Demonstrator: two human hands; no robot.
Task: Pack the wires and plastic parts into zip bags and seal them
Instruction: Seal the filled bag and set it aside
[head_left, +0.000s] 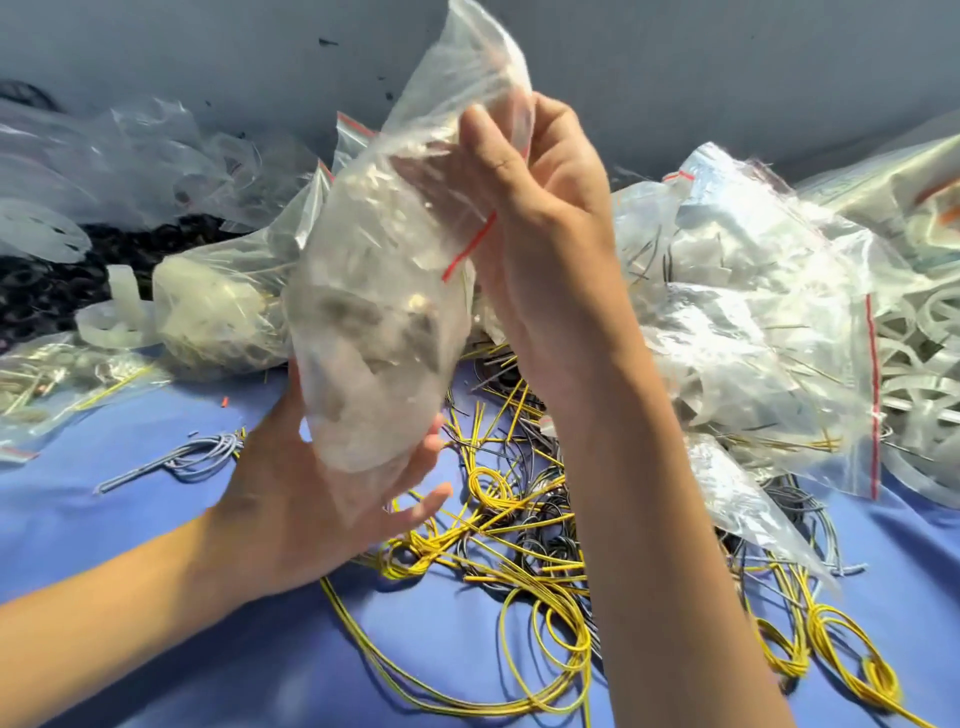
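Observation:
I hold a clear zip bag (379, 312) with a red seal line upright above the table; pale plastic parts show through it. My left hand (332, 499) cups its bottom from below. My right hand (540, 208) pinches the bag near its red zip edge at the top. Under the bag lies a tangle of yellow wires (519, 540) mixed with dark grey ones. A small bundle of grey wire (192, 457) lies to the left on the blue cloth (156, 675).
Filled zip bags (769, 312) pile up at the right, with white plastic rings (924, 343) beside them. More bags (218, 306) and black rings (47, 291) sit at the left. A grey wall stands behind.

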